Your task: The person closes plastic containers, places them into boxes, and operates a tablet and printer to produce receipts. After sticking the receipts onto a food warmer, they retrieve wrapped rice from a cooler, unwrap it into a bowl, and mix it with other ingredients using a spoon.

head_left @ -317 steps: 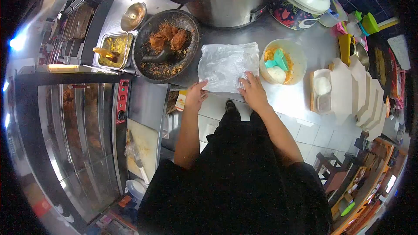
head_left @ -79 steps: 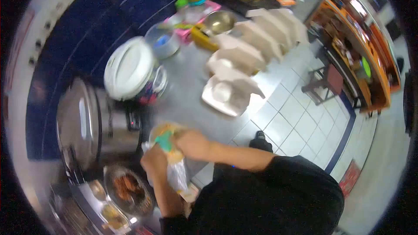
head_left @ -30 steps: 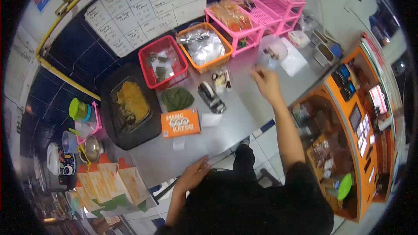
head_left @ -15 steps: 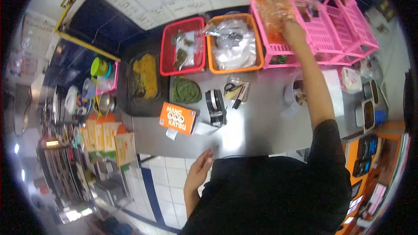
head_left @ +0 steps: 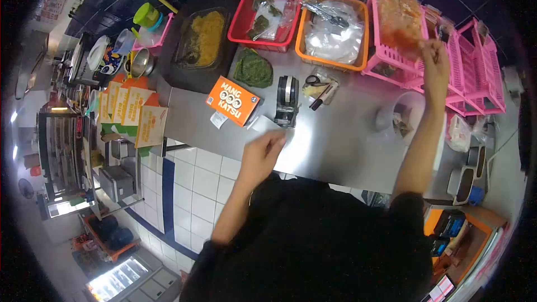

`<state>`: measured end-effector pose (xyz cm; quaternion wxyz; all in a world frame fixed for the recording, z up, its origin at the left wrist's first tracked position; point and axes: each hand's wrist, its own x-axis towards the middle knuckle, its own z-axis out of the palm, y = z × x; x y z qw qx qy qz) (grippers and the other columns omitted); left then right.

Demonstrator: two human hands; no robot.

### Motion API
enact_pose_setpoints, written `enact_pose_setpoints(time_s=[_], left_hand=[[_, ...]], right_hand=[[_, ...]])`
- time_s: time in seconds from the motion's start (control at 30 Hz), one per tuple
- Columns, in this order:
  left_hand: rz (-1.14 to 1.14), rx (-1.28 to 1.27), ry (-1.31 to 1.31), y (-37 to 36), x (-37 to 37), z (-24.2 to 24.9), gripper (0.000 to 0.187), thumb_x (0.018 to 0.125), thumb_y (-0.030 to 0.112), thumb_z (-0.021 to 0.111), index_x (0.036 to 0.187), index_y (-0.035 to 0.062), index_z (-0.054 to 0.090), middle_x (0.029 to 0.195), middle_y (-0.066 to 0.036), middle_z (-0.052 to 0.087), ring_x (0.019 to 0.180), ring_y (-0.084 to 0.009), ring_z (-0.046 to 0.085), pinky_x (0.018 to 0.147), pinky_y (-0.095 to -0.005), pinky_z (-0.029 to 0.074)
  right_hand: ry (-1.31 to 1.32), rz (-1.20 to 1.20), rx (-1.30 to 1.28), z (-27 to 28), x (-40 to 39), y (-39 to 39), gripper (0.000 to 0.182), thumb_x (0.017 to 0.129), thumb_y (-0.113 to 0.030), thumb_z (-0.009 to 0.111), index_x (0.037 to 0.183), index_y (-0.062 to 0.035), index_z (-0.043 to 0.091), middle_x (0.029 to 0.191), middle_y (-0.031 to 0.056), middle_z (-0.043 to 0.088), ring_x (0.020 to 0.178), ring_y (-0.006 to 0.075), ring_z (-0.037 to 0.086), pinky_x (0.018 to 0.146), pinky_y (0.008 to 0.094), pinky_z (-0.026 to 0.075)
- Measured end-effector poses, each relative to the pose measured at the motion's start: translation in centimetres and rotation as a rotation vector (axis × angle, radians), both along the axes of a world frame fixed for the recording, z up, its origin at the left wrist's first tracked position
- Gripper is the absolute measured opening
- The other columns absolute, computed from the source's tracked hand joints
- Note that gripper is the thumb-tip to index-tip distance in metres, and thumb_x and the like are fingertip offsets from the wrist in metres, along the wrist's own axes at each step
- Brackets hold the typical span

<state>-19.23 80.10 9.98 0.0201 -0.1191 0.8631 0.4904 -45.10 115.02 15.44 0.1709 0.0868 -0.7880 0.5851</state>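
My right hand [head_left: 435,70] is raised at the front of the pink basket [head_left: 386,59], its fingers pinched on a small packet with orange-red contents [head_left: 404,42], smeared by motion. More clear bags with orange contents [head_left: 400,8] fill that basket. My left hand [head_left: 262,159] is over the counter's near edge with its fingers curled together and nothing visible in them. Closest to it are a black tape dispenser [head_left: 286,100] and an orange printed box [head_left: 232,100] with a white paper strip beside it.
On the steel counter [head_left: 347,134] stand a red basket [head_left: 238,25], an orange basket [head_left: 363,39] of clear plastic bags, a tray of yellow crumbs [head_left: 207,39], a green cloth-like bundle [head_left: 253,69], scissors and a marker [head_left: 321,98], and a clear tub [head_left: 386,120]. Pink racks [head_left: 475,78] stand at right.
My right hand has drawn back out of the pink basket with a blurred orange-red packet. My left hand has come up over the counter edge and its fingers have curled. The view has shifted.
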Motion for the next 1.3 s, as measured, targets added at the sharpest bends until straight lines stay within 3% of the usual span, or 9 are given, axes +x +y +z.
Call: enact_pose_setpoints(time_s=[0.1,0.3,0.53,0.6,0.7,0.93,1.13,1.2,1.3], left_hand=[[-0.182,-0.273,0.322,2.5,-9.7,-1.8,0.019,0.09,0.018,0.059,0.093,0.0019,0.068,0.086,-0.02,0.067,0.082,-0.0384,0.064,0.07,-0.047,0.051],[-0.581,-1.105,-0.019,6.2,-23.3,-9.6,0.023,0.087,0.021,0.059,0.099,0.0066,0.073,0.108,-0.012,0.068,0.097,-0.0312,0.068,0.081,-0.0433,0.055],[-0.7,-1.195,-0.035,8.1,-22.4,-6.1,0.031,0.088,0.032,0.059,0.1,0.0076,0.073,0.12,-0.018,0.062,0.106,-0.0354,0.065,0.082,-0.0466,0.055],[-0.587,-1.199,0.176,8.2,-20.7,-3.5,0.03,0.088,0.034,0.059,0.098,0.0081,0.072,0.101,-0.011,0.069,0.095,-0.0318,0.068,0.081,-0.0464,0.055],[-0.516,-0.977,0.142,6.7,-18.7,-0.1,0.033,0.088,0.037,0.06,0.088,0.0047,0.068,0.088,-0.019,0.069,0.083,-0.0382,0.068,0.075,-0.0496,0.054],[-0.339,-0.46,0.075,1.7,-0.5,1.8,0.014,0.082,0.013,0.065,0.089,0.0012,0.063,0.08,-0.02,0.065,0.068,-0.0391,0.062,0.062,-0.0432,0.05],[0.056,-0.399,0.271,-7.1,14.0,-0.2,0.028,0.086,0.01,0.064,0.111,-0.0021,0.064,0.106,-0.022,0.066,0.083,-0.0314,0.068,0.072,-0.0378,0.054],[0.316,-0.018,0.012,-10.7,18.9,0.0,0.025,0.092,0.009,0.062,0.113,-0.0041,0.063,0.109,-0.017,0.068,0.09,-0.0213,0.068,0.081,-0.0321,0.054],[0.63,0.245,0.225,-16.6,26.4,-3.0,0.014,0.091,0.006,0.064,0.101,-0.0037,0.065,0.102,-0.015,0.071,0.092,-0.0206,0.069,0.076,-0.0296,0.054]], right_hand=[[-0.139,-0.069,-0.434,-0.7,7.8,-3.8,0.017,0.094,-0.018,0.066,0.103,-0.0064,0.058,0.097,0.0009,0.061,0.089,0.0101,0.058,0.076,0.0246,0.048],[-0.662,0.125,-1.072,-10.7,22.5,-4.7,0.012,0.1,-0.022,0.055,0.098,-0.0103,0.056,0.087,0.0004,0.058,0.084,0.016,0.062,0.074,0.034,0.056],[-0.809,0.074,-1.434,-15.5,30.6,-0.5,0.022,0.094,-0.012,0.058,0.114,-0.0028,0.059,0.107,0.0079,0.067,0.087,0.0222,0.068,0.091,0.0414,0.055],[-0.815,0.08,-1.555,-14.4,30.3,-1.0,0.021,0.093,-0.015,0.06,0.112,-0.0044,0.061,0.108,0.0076,0.066,0.089,0.0233,0.067,0.091,0.0455,0.054],[-0.862,0.214,-1.589,-13.9,28.7,-2.2,0.026,0.092,-0.024,0.065,0.112,-0.0085,0.06,0.117,0.0111,0.061,0.104,0.0254,0.063,0.093,0.057,0.051],[-1.037,0.755,-1.337,-10.8,24.2,-13.0,0.015,0.098,-0.02,0.057,0.106,-0.0074,0.059,0.135,0.0187,0.051,0.118,0.0295,0.057,0.087,0.0491,0.054],[-1.262,1.017,-1.012,-10.8,28.5,-26.0,0.014,0.098,-0.013,0.055,0.108,-0.0041,0.056,0.128,0.0157,0.058,0.105,0.0239,0.064,0.095,0.0396,0.051],[-1.342,1.093,-0.89,-10.7,31.0,-31.5,0.013,0.098,-0.013,0.055,0.107,-0.0041,0.056,0.129,0.0164,0.058,0.105,0.0241,0.064,0.093,0.04,0.052],[-1.367,1.243,-0.747,-10.5,35.3,-40.6,0.01,0.097,-0.013,0.057,0.103,-0.0049,0.058,0.132,0.0182,0.057,0.107,0.0249,0.064,0.088,0.0416,0.056]])
